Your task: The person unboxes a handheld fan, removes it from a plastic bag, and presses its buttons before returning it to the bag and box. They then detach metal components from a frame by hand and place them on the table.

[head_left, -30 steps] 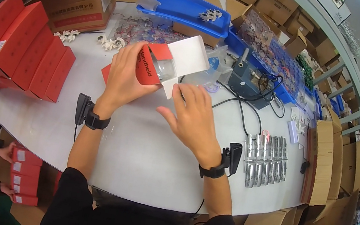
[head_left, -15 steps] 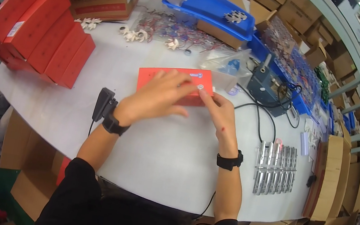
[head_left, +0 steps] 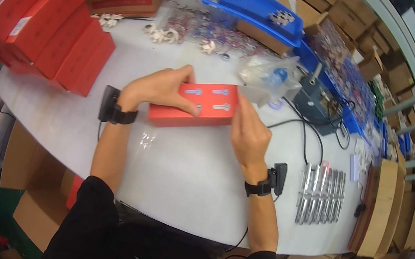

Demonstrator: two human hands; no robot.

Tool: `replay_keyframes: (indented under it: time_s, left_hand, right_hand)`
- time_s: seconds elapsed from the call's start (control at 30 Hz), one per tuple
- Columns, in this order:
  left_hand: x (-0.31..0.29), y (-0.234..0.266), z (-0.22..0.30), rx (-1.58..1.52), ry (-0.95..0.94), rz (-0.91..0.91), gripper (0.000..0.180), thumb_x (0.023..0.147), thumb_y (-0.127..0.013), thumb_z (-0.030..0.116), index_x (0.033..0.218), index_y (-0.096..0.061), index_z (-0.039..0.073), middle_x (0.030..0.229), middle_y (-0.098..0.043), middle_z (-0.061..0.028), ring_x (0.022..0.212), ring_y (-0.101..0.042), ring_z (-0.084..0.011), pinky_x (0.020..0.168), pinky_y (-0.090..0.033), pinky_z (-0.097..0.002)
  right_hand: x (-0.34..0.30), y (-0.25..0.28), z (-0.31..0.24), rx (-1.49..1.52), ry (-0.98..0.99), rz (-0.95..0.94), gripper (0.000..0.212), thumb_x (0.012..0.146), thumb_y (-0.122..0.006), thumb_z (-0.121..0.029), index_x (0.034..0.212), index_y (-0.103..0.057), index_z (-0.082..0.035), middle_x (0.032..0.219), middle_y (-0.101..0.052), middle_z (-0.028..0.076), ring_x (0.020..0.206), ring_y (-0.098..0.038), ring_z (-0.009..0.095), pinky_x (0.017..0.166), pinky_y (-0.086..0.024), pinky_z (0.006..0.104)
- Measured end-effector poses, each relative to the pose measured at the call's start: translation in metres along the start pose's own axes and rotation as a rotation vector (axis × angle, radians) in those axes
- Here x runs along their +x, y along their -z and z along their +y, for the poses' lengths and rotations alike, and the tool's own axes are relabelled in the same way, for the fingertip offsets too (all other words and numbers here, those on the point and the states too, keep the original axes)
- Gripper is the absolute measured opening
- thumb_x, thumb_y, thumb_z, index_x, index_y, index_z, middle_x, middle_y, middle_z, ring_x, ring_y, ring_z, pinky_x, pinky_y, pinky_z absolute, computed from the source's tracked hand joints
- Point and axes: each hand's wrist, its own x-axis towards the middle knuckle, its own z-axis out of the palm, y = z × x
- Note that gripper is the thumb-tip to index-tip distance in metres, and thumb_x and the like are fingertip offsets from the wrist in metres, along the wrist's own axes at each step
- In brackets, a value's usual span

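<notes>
A long red box with several small printed pictures on its top lies near the middle of the white table, slightly tilted in view. My left hand grips its left part, thumb over the top and fingers behind. At the box's right end is my right hand, its fingers closed together against the edge; the fingertips are partly hidden. A pale grey piece sticks out just behind the right fingers, and I cannot tell whether it belongs to the box. Both wrists wear black straps with small devices.
Red boxes are stacked at the left. A blue tray stands at the back, with white fan-like parts and wired pieces before it. A clear plastic bag, a dark device with cables and silver metal pieces lie to the right.
My left hand has shifted from over the box top to its left end, uncovering the printed pictures. My right hand has turned, its fingers now at the right end.
</notes>
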Motion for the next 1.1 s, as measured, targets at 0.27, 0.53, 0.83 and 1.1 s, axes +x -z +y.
replay_keyframes:
  time_s: [0.27,0.53,0.83,1.1]
  left_hand:
    - [-0.018,0.016,-0.010,-0.668,-0.173,-0.315,0.104,0.062,-0.096,0.029,0.146,-0.041,0.003,0.125,-0.062,-0.0144,0.115,-0.060,-0.0211,0.098,-0.048,-0.0356]
    - [-0.030,0.021,0.024,0.050,-0.444,0.240,0.103,0.053,-0.093,0.012,0.145,-0.047,0.007,0.138,-0.054,-0.0146,0.128,-0.050,-0.0327,0.109,-0.040,-0.0420]
    - [-0.074,-0.006,0.086,0.665,-0.254,0.324,0.095,0.050,-0.090,0.005,0.138,-0.052,0.007,0.132,-0.053,-0.0127,0.122,-0.048,-0.0338,0.109,-0.036,-0.0471]
    - [-0.101,-0.005,0.102,0.771,-0.145,0.378,0.091,0.053,-0.089,0.005,0.136,-0.053,0.007,0.131,-0.053,-0.0125,0.120,-0.049,-0.0325,0.109,-0.036,-0.0483]
  right_hand:
    - [0.029,0.034,-0.048,0.127,0.464,0.059,0.030,0.084,-0.066,0.003,0.114,-0.070,0.000,0.107,-0.071,0.021,0.090,-0.073,0.033,0.068,-0.061,0.0355]
    - [0.022,0.034,-0.025,0.890,-0.624,-0.104,0.021,0.101,-0.057,-0.014,0.112,-0.067,0.001,0.107,-0.071,0.011,0.091,-0.070,0.022,0.082,-0.057,0.0331]
    - [-0.022,-0.031,-0.008,1.464,-1.105,-0.332,0.050,0.100,-0.060,-0.035,0.140,-0.050,-0.007,0.141,-0.054,0.009,0.128,-0.053,0.018,0.104,-0.047,0.0360]
    - [-0.049,-0.048,0.009,1.589,-0.980,-0.502,0.058,0.098,-0.061,-0.042,0.142,-0.046,-0.007,0.145,-0.050,0.010,0.132,-0.050,0.019,0.108,-0.044,0.0367]
